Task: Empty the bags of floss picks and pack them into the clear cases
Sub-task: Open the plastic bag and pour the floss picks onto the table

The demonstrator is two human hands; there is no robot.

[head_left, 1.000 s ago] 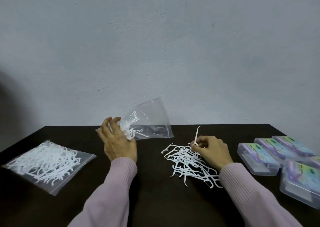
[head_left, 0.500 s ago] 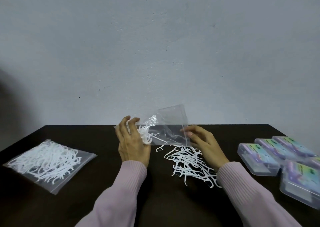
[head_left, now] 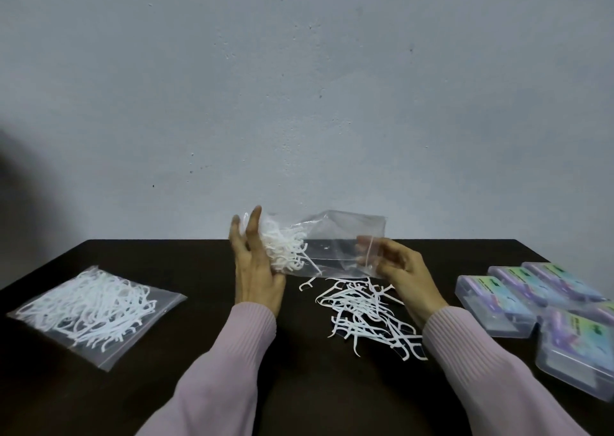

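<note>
Both hands grip one clear bag [head_left: 335, 246] at frame centre, above the table [head_left: 206, 342]: the left hand [head_left: 255, 269] clutches its pick-filled end, the right hand [head_left: 403, 274] pinches the opposite edge. Loose floss picks [head_left: 368, 316] lie below; a full bag [head_left: 96, 309] lower left; clear cases [head_left: 531, 306] lower right.

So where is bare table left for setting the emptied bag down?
Bare table lies between the full bag and the left hand, and along the near edge. Crowded: loose picks under the held bag, cases at right.
</note>
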